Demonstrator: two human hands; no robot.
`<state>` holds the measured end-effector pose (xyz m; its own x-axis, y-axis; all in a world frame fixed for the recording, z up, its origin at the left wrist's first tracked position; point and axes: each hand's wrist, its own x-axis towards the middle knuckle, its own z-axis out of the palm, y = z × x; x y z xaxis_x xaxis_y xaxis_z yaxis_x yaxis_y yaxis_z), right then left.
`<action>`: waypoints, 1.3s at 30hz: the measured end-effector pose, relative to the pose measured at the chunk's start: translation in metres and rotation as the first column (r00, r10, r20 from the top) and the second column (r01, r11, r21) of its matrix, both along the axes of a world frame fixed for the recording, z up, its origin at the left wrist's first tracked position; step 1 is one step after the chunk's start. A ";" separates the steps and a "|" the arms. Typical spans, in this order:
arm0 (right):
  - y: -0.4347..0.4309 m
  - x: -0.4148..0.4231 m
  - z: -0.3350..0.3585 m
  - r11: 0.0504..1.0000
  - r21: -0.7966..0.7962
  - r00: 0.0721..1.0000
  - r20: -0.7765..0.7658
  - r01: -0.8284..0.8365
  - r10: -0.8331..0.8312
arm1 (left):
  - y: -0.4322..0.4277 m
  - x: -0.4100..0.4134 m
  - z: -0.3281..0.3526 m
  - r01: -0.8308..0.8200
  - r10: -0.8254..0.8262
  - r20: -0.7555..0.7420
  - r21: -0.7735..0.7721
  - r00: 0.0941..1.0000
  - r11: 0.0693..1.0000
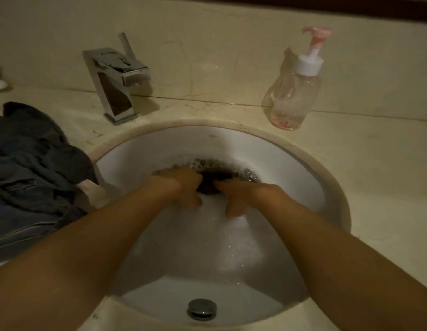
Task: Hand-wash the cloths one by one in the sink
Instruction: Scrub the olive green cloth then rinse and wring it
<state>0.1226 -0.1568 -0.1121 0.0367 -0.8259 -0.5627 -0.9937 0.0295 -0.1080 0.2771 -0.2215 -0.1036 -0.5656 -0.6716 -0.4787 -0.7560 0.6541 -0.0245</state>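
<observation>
A dark cloth (211, 183) lies bunched in soapy water at the far side of the white sink (310, 177). My left hand (183, 187) grips the cloth's left end with curled fingers. On the cloth's right end, my right hand (238, 194) holds on with fingers bent down into the water. Foam rings the cloth and most of it is under the suds. A pile of dark grey-blue cloths (33, 173) lies on the counter to the left of the sink.
A chrome faucet (116, 82) stands behind the sink at the left, no water running. A clear pump bottle (293, 91) with a pink-white head stands at the back right. The overflow cap (202, 308) sits on the sink's near wall. Beige counter (386, 163) surrounds the basin.
</observation>
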 end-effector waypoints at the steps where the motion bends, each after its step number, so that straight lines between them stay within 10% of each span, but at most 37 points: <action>1: -0.001 -0.002 -0.001 0.997 -0.073 1.000 -0.019 0.020 -0.021 | -0.004 0.002 -0.005 0.021 -0.020 0.046 -0.035 0.999 0.999; 7: -0.001 0.012 0.001 0.974 -0.155 0.968 0.215 0.165 -0.130 | -0.004 0.004 -0.006 0.014 -0.030 -0.138 -0.113 0.990 0.993; 12: -0.007 0.002 0.024 0.682 0.221 0.251 0.816 0.697 -0.521 | -0.002 0.003 0.007 -0.132 0.117 -0.181 -0.077 0.977 0.988; 18: -0.006 -0.003 0.029 0.461 0.287 -0.024 0.868 0.840 -0.495 | 0.012 -0.017 0.029 -0.203 0.520 -0.732 0.483 0.439 0.852; 26: 0.001 0.052 0.038 0.577 0.125 0.059 0.955 0.807 -0.290 | 0.012 -0.017 0.039 -0.334 0.511 -0.859 0.472 0.033 0.816; 34: -0.003 0.012 0.045 0.294 0.279 -0.158 0.914 0.914 -0.374 | 0.055 -0.043 0.037 -0.069 0.597 -0.776 0.597 0.203 0.799; 39: 0.003 0.048 0.046 0.471 0.082 0.061 0.958 0.878 -0.280 | 0.028 -0.023 0.043 -0.326 0.542 -0.823 0.473 0.167 0.819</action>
